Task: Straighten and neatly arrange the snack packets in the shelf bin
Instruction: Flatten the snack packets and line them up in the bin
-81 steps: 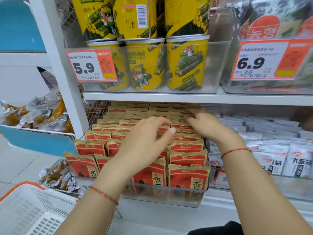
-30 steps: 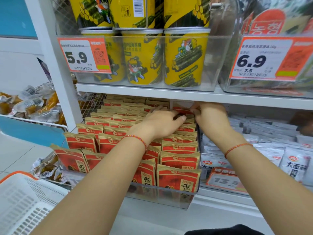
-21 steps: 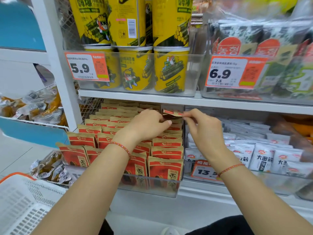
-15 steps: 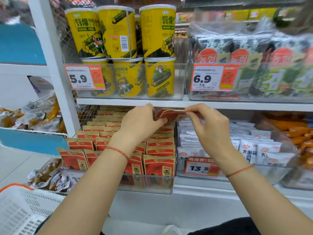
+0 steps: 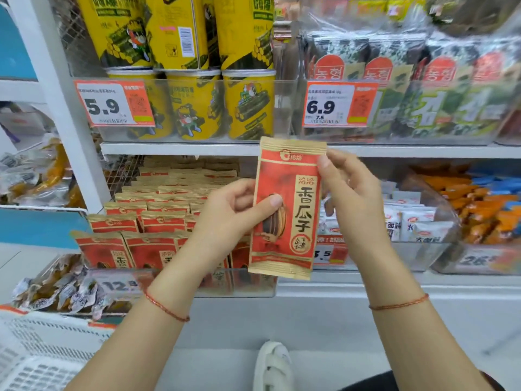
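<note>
I hold one red snack packet (image 5: pixel 287 210) upright in front of the shelf bin (image 5: pixel 239 280), my left hand (image 5: pixel 234 213) pinching its left edge, my right hand (image 5: pixel 349 198) the upper right edge. It looks light, thin and crinkly; gripping the flat side seams seems safest.

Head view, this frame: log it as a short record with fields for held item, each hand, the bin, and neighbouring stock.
held item: red snack packet, upright, printed face to camera, lifted in front of the shelf
left hand: pinches the packet's left edge, thumb on its front
right hand: fingers at the packet's right edge
bin: clear shelf bin holds rows of matching red packets, standing
above: yellow canisters
right: white packets
</note>
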Action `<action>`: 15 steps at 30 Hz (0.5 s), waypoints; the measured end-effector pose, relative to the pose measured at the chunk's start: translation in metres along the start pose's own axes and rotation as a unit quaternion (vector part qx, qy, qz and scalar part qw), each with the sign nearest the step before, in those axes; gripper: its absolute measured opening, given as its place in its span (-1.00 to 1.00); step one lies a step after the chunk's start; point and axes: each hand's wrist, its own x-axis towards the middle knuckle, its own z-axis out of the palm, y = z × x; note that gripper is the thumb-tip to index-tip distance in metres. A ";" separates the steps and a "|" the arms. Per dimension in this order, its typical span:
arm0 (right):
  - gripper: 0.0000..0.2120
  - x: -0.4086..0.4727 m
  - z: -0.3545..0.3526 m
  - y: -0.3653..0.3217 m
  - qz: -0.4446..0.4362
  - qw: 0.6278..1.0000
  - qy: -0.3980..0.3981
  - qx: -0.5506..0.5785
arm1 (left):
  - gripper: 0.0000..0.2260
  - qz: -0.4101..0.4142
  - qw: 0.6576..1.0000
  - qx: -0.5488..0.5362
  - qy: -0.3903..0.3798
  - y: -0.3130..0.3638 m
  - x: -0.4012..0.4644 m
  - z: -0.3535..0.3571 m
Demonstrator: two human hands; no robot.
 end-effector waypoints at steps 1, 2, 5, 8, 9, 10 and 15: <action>-0.87 -0.009 0.004 0.005 0.033 0.999 -0.013 0.011 | -0.67 -0.008 1.000 -0.009 0.002 -0.005 -0.003 -0.001; -0.81 -0.017 0.008 0.010 0.058 0.998 -0.025 0.013 | -0.67 -0.014 1.000 -0.013 0.003 -0.010 -0.005 -0.002; -0.71 -0.036 0.018 0.020 0.104 0.993 -0.048 0.016 | -0.68 -0.027 0.999 -0.017 0.008 -0.020 -0.013 -0.012; -0.68 -0.044 0.028 0.022 0.157 0.985 -0.056 0.042 | -0.65 -0.037 0.999 -0.015 0.021 -0.031 -0.022 -0.026; -0.69 -0.045 0.031 0.022 0.163 0.984 -0.064 0.044 | -0.64 -0.040 0.999 -0.023 0.027 -0.034 -0.024 -0.029; -0.70 -0.045 0.034 0.023 0.162 0.983 -0.072 0.038 | -0.65 -0.045 0.998 -0.031 0.032 -0.038 -0.025 -0.032; -0.74 -0.044 0.044 0.035 0.185 0.981 -0.035 0.040 | -0.69 -0.058 0.996 -0.053 0.035 -0.045 -0.024 -0.038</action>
